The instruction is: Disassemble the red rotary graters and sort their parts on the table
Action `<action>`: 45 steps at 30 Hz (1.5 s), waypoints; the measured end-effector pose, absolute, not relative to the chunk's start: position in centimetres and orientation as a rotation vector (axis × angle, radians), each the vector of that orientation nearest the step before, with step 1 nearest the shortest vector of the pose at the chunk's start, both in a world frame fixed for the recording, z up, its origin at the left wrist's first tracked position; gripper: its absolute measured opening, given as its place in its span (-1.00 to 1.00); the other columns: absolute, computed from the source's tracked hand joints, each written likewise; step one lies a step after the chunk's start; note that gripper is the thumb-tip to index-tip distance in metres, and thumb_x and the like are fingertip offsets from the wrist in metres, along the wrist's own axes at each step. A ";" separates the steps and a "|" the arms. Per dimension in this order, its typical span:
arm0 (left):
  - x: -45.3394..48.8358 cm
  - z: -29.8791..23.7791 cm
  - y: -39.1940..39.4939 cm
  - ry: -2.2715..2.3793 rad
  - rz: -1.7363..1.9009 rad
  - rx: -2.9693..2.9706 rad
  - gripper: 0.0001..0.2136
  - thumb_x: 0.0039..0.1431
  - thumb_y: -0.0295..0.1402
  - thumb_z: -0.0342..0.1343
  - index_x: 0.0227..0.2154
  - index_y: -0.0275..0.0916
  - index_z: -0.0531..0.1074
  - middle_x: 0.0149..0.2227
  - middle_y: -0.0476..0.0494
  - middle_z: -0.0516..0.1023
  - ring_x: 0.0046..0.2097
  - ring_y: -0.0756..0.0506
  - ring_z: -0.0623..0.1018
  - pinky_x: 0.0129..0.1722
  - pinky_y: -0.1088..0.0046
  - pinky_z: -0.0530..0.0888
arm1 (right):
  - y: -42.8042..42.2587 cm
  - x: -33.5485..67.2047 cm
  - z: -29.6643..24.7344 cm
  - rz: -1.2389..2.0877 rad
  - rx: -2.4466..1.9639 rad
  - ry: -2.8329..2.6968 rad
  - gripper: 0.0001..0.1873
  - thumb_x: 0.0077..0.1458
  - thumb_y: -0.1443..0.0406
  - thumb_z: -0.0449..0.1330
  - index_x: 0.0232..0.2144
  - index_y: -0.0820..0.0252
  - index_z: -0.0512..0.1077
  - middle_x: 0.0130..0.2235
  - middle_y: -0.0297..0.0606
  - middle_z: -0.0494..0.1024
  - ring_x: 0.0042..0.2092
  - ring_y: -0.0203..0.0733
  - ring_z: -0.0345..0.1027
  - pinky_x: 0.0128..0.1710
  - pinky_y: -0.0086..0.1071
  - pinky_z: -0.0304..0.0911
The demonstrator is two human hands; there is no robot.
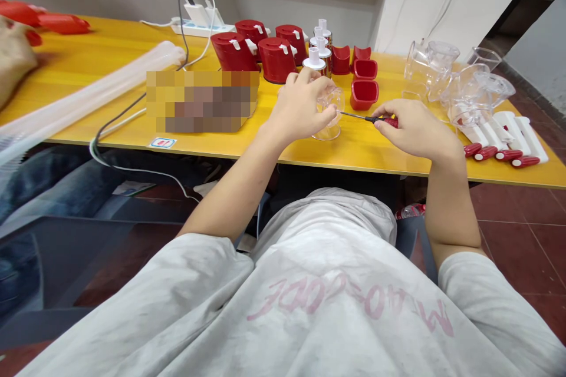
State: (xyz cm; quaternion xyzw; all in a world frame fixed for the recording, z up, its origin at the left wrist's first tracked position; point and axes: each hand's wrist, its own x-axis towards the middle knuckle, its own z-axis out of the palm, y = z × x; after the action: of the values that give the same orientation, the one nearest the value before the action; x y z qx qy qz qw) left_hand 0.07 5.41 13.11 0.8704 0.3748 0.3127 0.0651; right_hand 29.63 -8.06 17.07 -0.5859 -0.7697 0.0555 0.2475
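My left hand (300, 107) is wrapped round a clear plastic cup-like part (331, 123) that rests on the yellow table (110, 53). My right hand (413, 128) pinches a small screwdriver (369, 119) with a red handle. Its thin dark shaft points left and its tip reaches the side of the clear part. Both hands are closed on what they hold.
Red plastic housings (276, 58) and small red trays (364, 93) stand behind the hands, with white-capped pieces (315, 59). Clear cups (460, 85) and white handles with red tips (508, 141) lie at the right. A power strip (201, 22), cables and a translucent tube (88, 91) are at the left.
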 end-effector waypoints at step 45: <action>0.1 13.3 5.2 1.134 0.947 2.609 -0.41 0.42 -0.08 0.35 0.46 -0.01 0.69 0.53 -0.41 0.62 0.54 -0.67 0.56 0.67 -0.52 0.44 | -8.5 30.0 16.7 0.206 -1.616 -2.076 -0.66 0.44 0.18 0.49 0.21 -0.03 0.79 -0.07 -0.14 0.88 -0.01 0.26 0.76 0.14 0.10 0.66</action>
State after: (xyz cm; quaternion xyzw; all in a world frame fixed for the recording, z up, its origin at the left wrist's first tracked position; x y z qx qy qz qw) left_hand 0.08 5.22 13.32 0.8679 0.3773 0.3150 0.0718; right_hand 30.01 -8.46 16.71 -0.5931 -0.7619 0.0758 0.2489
